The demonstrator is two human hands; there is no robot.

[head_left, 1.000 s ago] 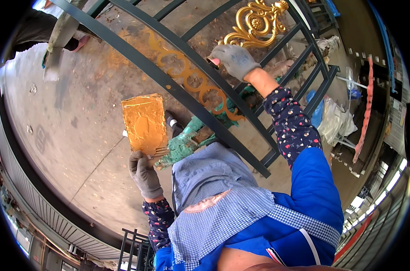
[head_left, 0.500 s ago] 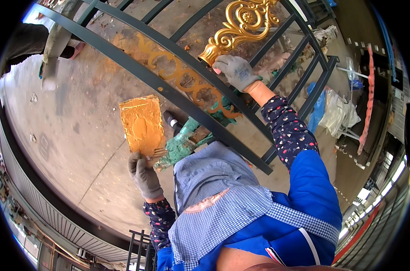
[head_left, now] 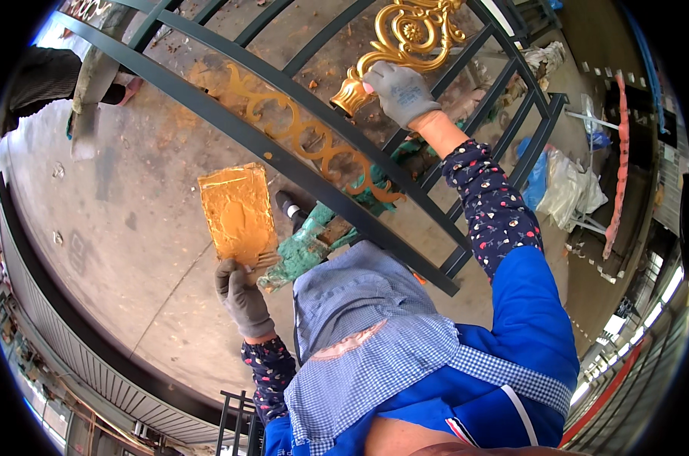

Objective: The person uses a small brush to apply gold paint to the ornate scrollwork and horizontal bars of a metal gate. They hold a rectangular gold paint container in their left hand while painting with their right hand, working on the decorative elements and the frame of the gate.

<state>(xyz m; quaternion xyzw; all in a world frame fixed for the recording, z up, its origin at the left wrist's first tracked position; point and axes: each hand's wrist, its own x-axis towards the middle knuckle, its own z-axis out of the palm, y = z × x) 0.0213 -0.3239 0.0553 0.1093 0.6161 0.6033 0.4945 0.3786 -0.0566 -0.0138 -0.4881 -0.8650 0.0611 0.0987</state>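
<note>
My left hand (head_left: 242,296), in a grey work glove, is closed on the lower edge of a flat rectangular board (head_left: 238,216) coated with wet-looking gold paint. Bristle-like strands (head_left: 267,260) stick out beside its fingers, perhaps a brush. At the upper middle, my right hand (head_left: 402,93), also gloved, is bent over the flared base of a shiny gold scroll ornament (head_left: 417,34). Its fingers are curled, with a bit of pink at the tip; whatever they pinch is hidden. The ornament sits on a dark metal railing frame (head_left: 314,176).
A flatter, duller gold scroll strip (head_left: 291,129) runs between two rails. Green crumpled material (head_left: 303,247) lies beside my foot (head_left: 290,209). Clear and blue plastic bags (head_left: 568,186) hang at the right. Another person's dark-clad leg (head_left: 44,80) shows at the upper left.
My right hand has moved up from below the ornament's flared base onto its side. The left hand and the board have stayed almost still.
</note>
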